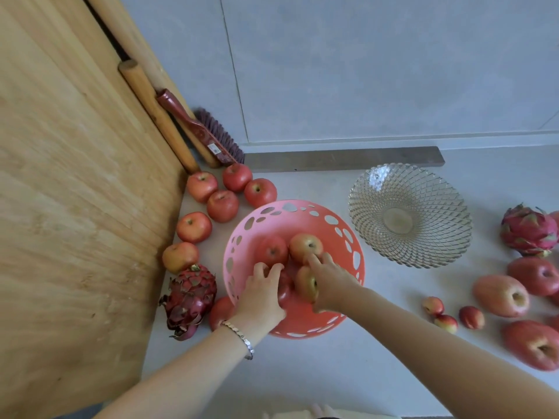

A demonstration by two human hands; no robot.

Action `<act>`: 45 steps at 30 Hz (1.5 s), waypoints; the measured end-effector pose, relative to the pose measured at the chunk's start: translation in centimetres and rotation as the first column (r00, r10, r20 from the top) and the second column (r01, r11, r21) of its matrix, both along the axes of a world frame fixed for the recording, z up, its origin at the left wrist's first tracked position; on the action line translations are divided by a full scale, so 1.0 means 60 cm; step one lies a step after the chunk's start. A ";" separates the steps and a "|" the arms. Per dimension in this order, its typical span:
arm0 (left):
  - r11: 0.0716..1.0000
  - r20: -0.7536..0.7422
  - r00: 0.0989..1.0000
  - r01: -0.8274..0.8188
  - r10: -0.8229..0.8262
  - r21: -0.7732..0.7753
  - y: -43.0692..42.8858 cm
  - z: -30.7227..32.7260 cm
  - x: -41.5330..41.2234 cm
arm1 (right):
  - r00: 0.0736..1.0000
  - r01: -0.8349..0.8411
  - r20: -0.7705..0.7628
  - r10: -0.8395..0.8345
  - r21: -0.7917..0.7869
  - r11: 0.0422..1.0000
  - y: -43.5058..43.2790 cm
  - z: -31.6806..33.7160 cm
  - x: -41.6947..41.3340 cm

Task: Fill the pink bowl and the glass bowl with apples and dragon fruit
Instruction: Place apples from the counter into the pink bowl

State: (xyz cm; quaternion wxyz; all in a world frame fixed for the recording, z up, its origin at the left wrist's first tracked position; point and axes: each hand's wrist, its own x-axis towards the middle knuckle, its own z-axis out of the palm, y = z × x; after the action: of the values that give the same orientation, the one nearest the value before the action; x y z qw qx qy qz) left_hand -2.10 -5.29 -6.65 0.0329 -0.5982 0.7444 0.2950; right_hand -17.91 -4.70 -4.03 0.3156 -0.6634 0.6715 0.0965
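Though cupped by hands, apples bowl-bound.

Both arms are bare, with no sleeves on them. The left hand has a thin, shiny silver bracelet around its wrist, made of small links. The right hand has nothing on its wrist or fingers.

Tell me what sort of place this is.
Probably a home floor or low ledge by a wall: a hand brush leans beside a wooden panel, and the pink bowl and glass bowl sit on grey tile.
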 end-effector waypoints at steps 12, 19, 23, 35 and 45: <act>0.998 -0.065 0.997 0.051 -0.049 0.026 -0.008 -0.001 0.014 | 0.993 0.050 0.109 -0.037 -0.120 0.991 0.019 -0.030 -0.003; 0.998 -0.089 0.996 0.028 -0.022 0.056 -0.012 0.004 0.013 | 0.988 0.059 0.146 -0.041 -0.116 0.991 0.019 -0.028 -0.005; 0.997 -0.078 0.996 0.036 -0.031 0.061 -0.012 0.006 0.012 | 0.995 0.062 0.092 -0.048 -0.160 0.985 0.024 -0.024 -0.001; 0.885 -0.142 0.984 -0.158 0.106 -0.438 0.008 0.089 0.103 | 0.973 0.191 0.179 -0.146 -0.269 0.944 0.025 0.012 -0.001; 0.990 0.371 0.929 0.033 0.019 -0.134 0.076 0.019 0.128 | 0.938 0.185 0.329 -0.112 -0.200 0.962 0.043 0.028 0.004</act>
State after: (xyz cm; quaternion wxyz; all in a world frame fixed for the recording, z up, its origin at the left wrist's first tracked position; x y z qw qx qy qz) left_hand 5.59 -0.73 -5.52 0.1327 -0.6413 0.7454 0.1244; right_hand -17.67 -2.10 -2.33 0.3469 -0.6492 0.6675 -0.1126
